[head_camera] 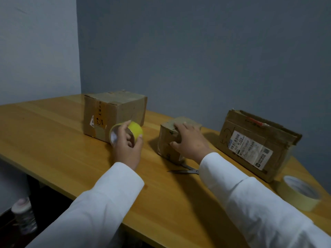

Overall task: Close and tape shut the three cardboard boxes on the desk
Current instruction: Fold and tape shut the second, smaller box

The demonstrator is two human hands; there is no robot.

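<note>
L hand [128,145] grips tape roll [131,134], R hand [188,140] on small box [167,138]

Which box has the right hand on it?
The small middle box: the right hand rests on its top. The big left box and labelled right box go untouched.

Three boxes [114,115], two tape rolls [135,130], scissors [186,170]

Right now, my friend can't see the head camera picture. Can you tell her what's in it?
A person's left hand holds a yellow tape roll while the right hand rests on a small cardboard box on a wooden desk. A bigger box sits behind on the left, a labelled box on the right, with scissors and a pale tape roll nearby.
</note>
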